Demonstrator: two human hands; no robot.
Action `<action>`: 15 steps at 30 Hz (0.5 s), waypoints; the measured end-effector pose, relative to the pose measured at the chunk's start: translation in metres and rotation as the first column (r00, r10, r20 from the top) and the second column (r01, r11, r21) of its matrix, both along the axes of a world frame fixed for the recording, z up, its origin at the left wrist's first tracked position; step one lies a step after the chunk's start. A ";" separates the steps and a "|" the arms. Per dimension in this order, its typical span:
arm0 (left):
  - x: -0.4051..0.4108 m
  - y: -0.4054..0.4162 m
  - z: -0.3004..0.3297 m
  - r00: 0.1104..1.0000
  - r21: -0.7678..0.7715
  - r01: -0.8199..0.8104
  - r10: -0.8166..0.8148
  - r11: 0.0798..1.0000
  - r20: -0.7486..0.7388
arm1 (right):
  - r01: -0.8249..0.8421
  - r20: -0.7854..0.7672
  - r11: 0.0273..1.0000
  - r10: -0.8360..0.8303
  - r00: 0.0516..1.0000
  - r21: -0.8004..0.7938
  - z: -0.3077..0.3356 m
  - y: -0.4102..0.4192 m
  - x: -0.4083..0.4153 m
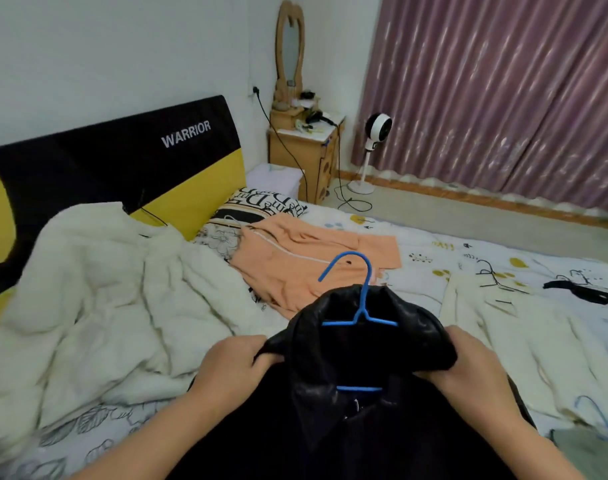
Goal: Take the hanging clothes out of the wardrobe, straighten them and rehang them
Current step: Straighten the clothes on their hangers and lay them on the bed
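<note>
While both hands curl round the collar of the black jacket (358,427), the left hand (231,367) pinches its left edge and the right hand (468,365) grips the right edge, each grip clamped on the leather. A blue hanger (359,313) sits inside the collar, hook up and tilted left. The jacket lies on the bed (434,237) just in front of the person. Beyond it lies an orange top (295,265); a fluffy white coat (98,289) spreads to the left, a cream garment (524,334) to the right. A fan (373,147) stands by the curtain (503,91), well apart.
</note>
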State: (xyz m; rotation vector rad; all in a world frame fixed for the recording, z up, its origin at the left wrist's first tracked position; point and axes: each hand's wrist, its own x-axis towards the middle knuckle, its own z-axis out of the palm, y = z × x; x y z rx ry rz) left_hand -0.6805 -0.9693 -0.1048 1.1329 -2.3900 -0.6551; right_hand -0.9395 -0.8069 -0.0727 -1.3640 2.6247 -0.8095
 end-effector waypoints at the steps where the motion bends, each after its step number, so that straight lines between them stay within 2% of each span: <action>1: 0.015 0.008 0.012 1.000 -0.005 -0.026 0.026 1.000 -0.015 | -0.021 0.006 1.000 0.021 1.000 -0.014 0.012 0.002 0.012; 7: 0.099 0.030 0.076 0.957 -0.066 -0.244 0.229 0.968 -0.177 | -0.203 -0.087 0.973 0.194 0.977 -0.111 0.070 0.001 0.069; 10: 0.131 0.029 0.111 0.938 -0.140 -0.307 0.274 0.942 -0.211 | -0.172 -0.112 0.979 0.161 0.981 -0.105 0.085 -0.011 0.075; 13: 0.154 0.018 0.142 0.923 -0.247 -0.366 0.318 0.897 -0.215 | -0.131 -0.028 0.979 0.128 0.991 -0.159 0.091 -0.026 0.080; 15: 0.165 0.007 0.162 0.910 -0.297 -0.403 0.347 0.866 -0.225 | -0.090 0.160 0.964 0.133 0.978 -0.249 0.087 -0.037 0.085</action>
